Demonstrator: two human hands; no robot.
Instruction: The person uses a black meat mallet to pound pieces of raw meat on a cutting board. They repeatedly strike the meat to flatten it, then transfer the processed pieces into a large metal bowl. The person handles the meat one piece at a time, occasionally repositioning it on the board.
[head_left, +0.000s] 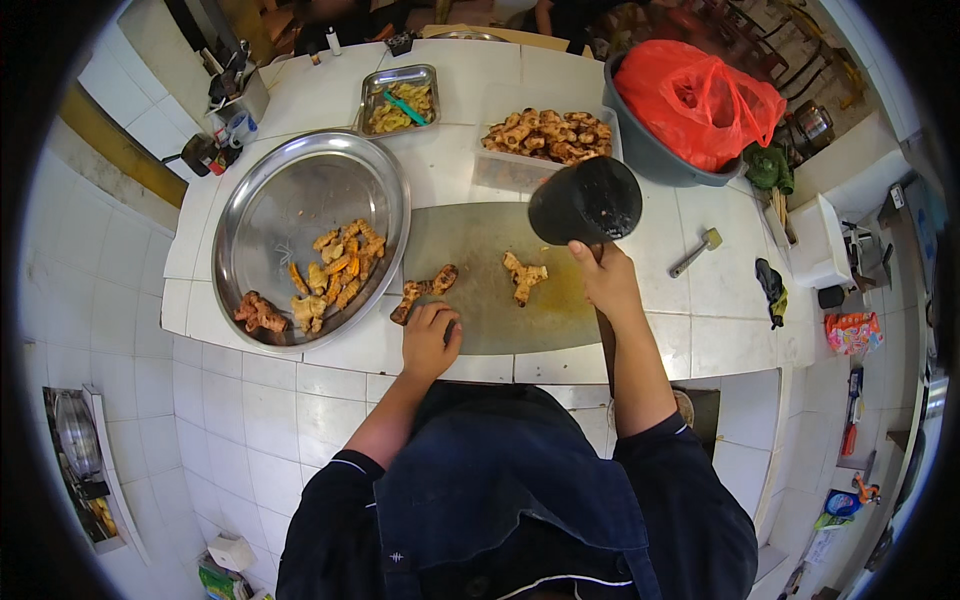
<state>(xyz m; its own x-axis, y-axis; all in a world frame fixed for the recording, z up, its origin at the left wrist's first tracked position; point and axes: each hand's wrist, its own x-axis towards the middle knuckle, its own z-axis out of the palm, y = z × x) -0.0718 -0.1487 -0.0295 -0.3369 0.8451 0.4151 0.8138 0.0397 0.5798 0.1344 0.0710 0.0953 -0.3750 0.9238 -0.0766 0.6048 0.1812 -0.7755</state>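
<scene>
My right hand (606, 276) grips the handle of a mallet with a large black head (555, 206), raised over the right end of a grey-green cutting board (480, 322). Below and left of that head, a pale, branched ginger-like rhizome (525, 277) lies on the board. My left hand (431, 339) rests palm down at the board's left edge, fingers bent, touching or almost touching a darker brown rhizome (424, 289). Something dark shows between its thumb and forefinger, too little to name. A large oval steel tray (277, 187) with ginger and orange turmeric pieces (337, 270) stands left of the board.
Behind the board is a clear plastic tub (510, 177) heaped with brown rhizomes. A grey basin (652, 142) holds a red plastic bag (694, 105). Farther back sits a small steel tray (365, 112) with peelings and a green-handled tool. A small metal mallet (694, 253) lies at right.
</scene>
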